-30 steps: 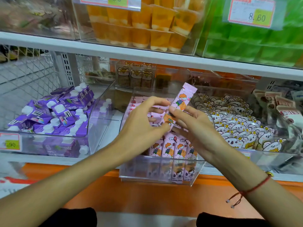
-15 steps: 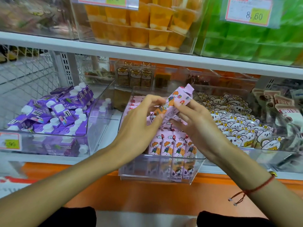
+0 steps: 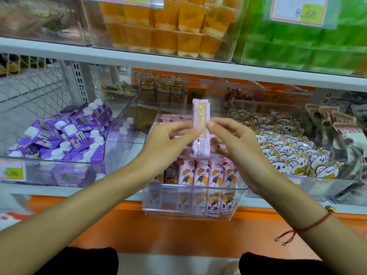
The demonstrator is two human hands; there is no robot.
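- The pink packet is standing upright in the air, just above the clear bin at the middle of the lower shelf. Its printed back seam is facing the camera.
- The left hand is pinching the packet's left edge at mid-height between thumb and fingers. The right hand is pinching the right edge in the same way, so both grips are at the fingertips only.
- The row of packets is standing face-forward at the near end of the bin, directly below the held one.
- Purple cartons are lying in the tray to the left, and white flower-print packs are filling the tray to the right.
- Risk 1: the glossy film is being held by narrow edges. If one pinch loosens, the packet is likely to twist and drop crooked onto the row, or fall past the near rim.
- Risk 2: the cartoon front is facing away. Lowered as it is, the packet would probably be showing its back, unlike its neighbours.
- Risk 3: the row looks tightly packed, and pressing one more in may be enough to tip the standing packets.
- Risk 4: the bin appears to be overhanging the shelf lip — downward pressure at its near end could tilt it.
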